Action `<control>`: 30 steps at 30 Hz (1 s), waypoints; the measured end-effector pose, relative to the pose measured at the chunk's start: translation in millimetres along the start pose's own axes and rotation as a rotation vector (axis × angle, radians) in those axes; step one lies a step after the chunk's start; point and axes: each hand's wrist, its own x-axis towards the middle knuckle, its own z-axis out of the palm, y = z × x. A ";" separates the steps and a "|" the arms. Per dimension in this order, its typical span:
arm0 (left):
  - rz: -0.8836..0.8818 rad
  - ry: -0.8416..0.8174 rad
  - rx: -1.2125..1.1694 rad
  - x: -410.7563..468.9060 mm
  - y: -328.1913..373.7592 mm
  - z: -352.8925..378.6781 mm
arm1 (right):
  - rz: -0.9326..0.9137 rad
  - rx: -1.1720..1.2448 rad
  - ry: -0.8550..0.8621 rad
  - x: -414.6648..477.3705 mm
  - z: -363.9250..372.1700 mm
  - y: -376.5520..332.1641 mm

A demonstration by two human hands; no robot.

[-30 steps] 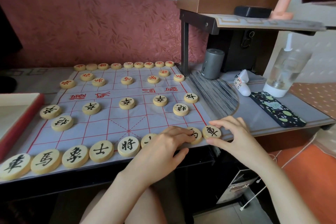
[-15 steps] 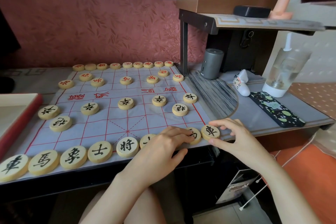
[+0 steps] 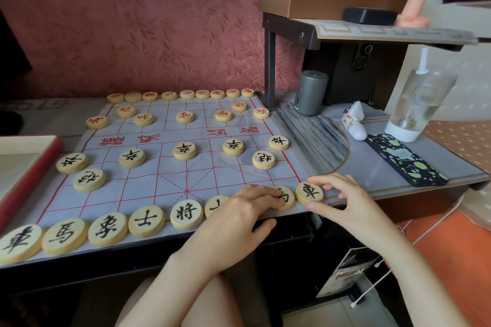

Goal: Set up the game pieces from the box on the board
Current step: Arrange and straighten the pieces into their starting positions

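While the left hand (image 3: 247, 210) covers two discs, apparently pressing, the right hand (image 3: 342, 202) pinches the corner piece (image 3: 309, 192).

pieces (image 3: 186, 213): pale smooth wood | board (image 3: 148, 180): matt creased cloth | phone case (image 3: 405, 159): glossy

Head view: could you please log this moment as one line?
left hand: fingers on near-row piece | right hand: pinching corner chariot piece | board: nearly set

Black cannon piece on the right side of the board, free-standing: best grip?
Pinch the black cannon piece across its rim, coming from above. It lies flat as a low disc on the board, so nothing else offers purchase; neighbouring pieces stand apart, leaving both sides open.
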 end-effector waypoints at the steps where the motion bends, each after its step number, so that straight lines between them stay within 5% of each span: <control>1: -0.002 -0.001 0.000 -0.2 0.1 0.1 | 0.003 0.000 -0.002 -0.1 0.0 0.2; 12: -0.076 0.052 -0.145 5.1 -1.2 -11.3 | -0.101 -0.074 -0.016 2.4 6.0 -26.3; 17: -0.155 0.154 -0.057 3.6 -7.8 -20.6 | -0.109 -0.095 -0.092 8.1 14.9 -43.8; 30: -0.158 0.092 0.064 -0.3 -12.8 -16.2 | -0.104 -0.123 -0.129 8.8 20.0 -40.8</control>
